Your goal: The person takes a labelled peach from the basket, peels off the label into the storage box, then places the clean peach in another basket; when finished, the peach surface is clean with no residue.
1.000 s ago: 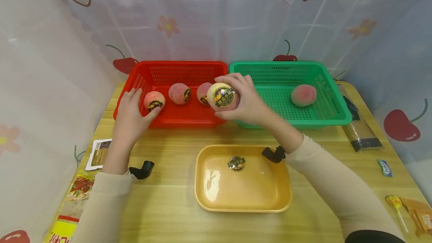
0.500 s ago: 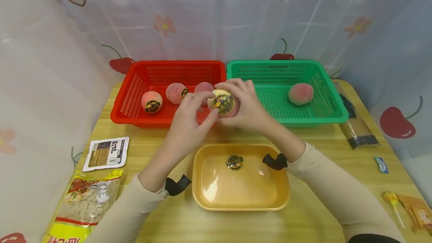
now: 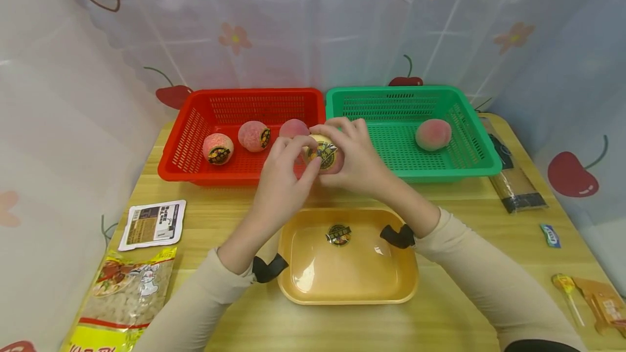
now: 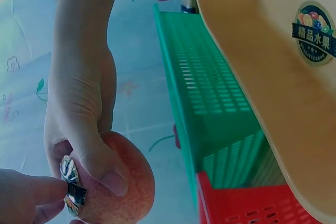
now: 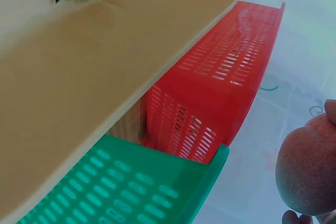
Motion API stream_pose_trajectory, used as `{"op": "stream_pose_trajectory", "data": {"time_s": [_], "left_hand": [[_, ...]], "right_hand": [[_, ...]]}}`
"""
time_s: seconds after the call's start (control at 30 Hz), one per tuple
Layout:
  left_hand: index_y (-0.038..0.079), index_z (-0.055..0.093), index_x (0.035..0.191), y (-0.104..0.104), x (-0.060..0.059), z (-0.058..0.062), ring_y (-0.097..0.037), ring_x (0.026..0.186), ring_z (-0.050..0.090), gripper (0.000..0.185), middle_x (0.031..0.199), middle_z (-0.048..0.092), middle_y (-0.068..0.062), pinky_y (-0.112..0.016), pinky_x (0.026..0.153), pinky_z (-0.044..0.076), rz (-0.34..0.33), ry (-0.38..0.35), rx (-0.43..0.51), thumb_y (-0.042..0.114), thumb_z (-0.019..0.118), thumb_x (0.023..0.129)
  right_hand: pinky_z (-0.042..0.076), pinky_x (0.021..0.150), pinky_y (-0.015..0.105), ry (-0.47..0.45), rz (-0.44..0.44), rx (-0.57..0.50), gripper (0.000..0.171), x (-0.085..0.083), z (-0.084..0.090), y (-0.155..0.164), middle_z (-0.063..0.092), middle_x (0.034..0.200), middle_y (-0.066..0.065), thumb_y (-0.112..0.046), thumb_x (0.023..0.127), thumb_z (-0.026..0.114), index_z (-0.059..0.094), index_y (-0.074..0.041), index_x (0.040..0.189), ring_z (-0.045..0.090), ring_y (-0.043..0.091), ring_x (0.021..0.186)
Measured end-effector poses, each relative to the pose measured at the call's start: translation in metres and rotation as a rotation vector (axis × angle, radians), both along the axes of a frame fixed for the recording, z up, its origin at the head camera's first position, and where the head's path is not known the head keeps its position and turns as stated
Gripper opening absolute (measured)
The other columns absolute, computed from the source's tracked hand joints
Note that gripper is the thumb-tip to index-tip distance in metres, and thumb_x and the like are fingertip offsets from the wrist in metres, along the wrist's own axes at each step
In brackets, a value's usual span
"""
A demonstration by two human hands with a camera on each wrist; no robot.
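Observation:
Between both hands, over the front of the red basket [image 3: 230,179], is a pink and yellow peach [image 4: 135,182]. My right hand [image 3: 359,159] grips it from the right side, thumb below and fingers over the top. A round black and gold sticker [image 4: 71,184] on this peach looks crinkled. Finger and thumb of my left hand [image 3: 283,183] pinch the sticker's edge. Several other peaches lie in the red basket, among them a speckled one [image 3: 218,145] and a pink one [image 3: 252,136]. One peach [image 3: 433,134] sits in the green basket [image 3: 413,173].
Below my wrists stands a yellow tray [image 3: 362,278] with a flat sticker [image 3: 338,235] in it. Left are a white packet [image 3: 152,224] and a yellow food bag [image 3: 124,292]. Right lie a brown packet [image 3: 517,184], a small green-blue packet [image 3: 550,236] and a lollipop [image 3: 565,285].
My left hand has left the speckled peach at the left of the red basket and come right to the sticker on the held peach. The right hand keeps its grip.

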State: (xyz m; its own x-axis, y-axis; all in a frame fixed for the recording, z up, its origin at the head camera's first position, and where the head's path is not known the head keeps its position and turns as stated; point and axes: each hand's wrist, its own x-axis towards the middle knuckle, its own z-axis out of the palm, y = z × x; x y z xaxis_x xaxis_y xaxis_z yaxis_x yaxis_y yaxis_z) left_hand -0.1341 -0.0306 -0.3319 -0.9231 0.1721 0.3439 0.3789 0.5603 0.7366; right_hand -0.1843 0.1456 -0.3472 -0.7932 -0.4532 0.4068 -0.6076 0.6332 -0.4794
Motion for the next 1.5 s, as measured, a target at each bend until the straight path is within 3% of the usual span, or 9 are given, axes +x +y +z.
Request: {"op": "stream_pose_trajectory", "data": {"time_s": [0.43, 0.6, 0.93, 1.17, 1.33, 1.5], "left_hand": [[0.015, 0.059, 0.116, 0.0037, 0.0011, 0.0000, -0.019, 0.097, 0.051, 0.028, 0.110, 0.052, -0.005, -0.030, 0.064, 0.047, 0.009, -0.073, 0.044, 0.021, 0.071, 0.091], [0.015, 0.059, 0.118, 0.0046, 0.0017, -0.0014, -0.019, 0.098, 0.048, 0.031, 0.110, 0.049, -0.006, -0.029, 0.059, 0.045, 0.009, -0.086, 0.044, 0.023, 0.072, 0.090], [0.015, 0.058, 0.119, 0.0046, 0.0005, -0.0026, -0.022, 0.103, 0.052, 0.034, 0.115, 0.051, -0.006, -0.029, 0.062, 0.049, 0.007, -0.118, 0.056, 0.020, 0.074, 0.089], [0.015, 0.060, 0.111, 0.0046, -0.0014, -0.0030, -0.021, 0.094, 0.055, 0.030, 0.108, 0.055, -0.006, -0.030, 0.067, 0.052, -0.004, -0.122, 0.093, 0.017, 0.077, 0.087], [0.013, 0.065, 0.105, 0.0033, -0.0029, -0.0046, -0.020, 0.083, 0.059, 0.025, 0.103, 0.055, -0.007, -0.029, 0.074, 0.056, -0.007, -0.161, 0.166, 0.016, 0.079, 0.085], [0.014, 0.066, 0.102, 0.0012, -0.0025, -0.0053, -0.020, 0.078, 0.060, 0.022, 0.097, 0.059, -0.004, -0.030, 0.071, 0.055, -0.017, -0.209, 0.239, 0.018, 0.079, 0.085]], "right_hand": [[0.037, 0.084, 0.039, 0.080, 0.018, 0.026, 0.071, 0.0001, -0.0019, 0.0004, 0.053, 0.134, 0.007, -0.029, 0.070, 0.088, 0.059, -0.021, 0.134, 0.038, 0.028, 0.113], [0.037, 0.084, 0.040, 0.086, 0.019, 0.028, 0.072, -0.0001, -0.0025, 0.0001, 0.053, 0.135, 0.009, -0.030, 0.070, 0.089, 0.059, -0.019, 0.134, 0.038, 0.029, 0.113], [0.039, 0.083, 0.039, 0.067, 0.012, 0.050, 0.071, 0.0009, -0.0050, 0.0002, 0.053, 0.136, 0.009, -0.028, 0.069, 0.089, 0.060, -0.019, 0.134, 0.038, 0.029, 0.114], [0.039, 0.084, 0.039, 0.059, 0.011, 0.047, 0.070, 0.0004, -0.0063, 0.0006, 0.053, 0.135, 0.008, -0.029, 0.070, 0.088, 0.060, -0.019, 0.133, 0.039, 0.028, 0.114], [0.039, 0.083, 0.039, 0.063, 0.014, 0.046, 0.070, 0.0004, -0.0070, 0.0010, 0.053, 0.134, 0.007, -0.028, 0.069, 0.088, 0.060, -0.019, 0.133, 0.038, 0.028, 0.113], [0.038, 0.082, 0.038, 0.055, 0.006, 0.048, 0.070, 0.0009, -0.0074, 0.0026, 0.053, 0.134, 0.007, -0.028, 0.069, 0.088, 0.060, -0.021, 0.132, 0.038, 0.028, 0.112]]}}
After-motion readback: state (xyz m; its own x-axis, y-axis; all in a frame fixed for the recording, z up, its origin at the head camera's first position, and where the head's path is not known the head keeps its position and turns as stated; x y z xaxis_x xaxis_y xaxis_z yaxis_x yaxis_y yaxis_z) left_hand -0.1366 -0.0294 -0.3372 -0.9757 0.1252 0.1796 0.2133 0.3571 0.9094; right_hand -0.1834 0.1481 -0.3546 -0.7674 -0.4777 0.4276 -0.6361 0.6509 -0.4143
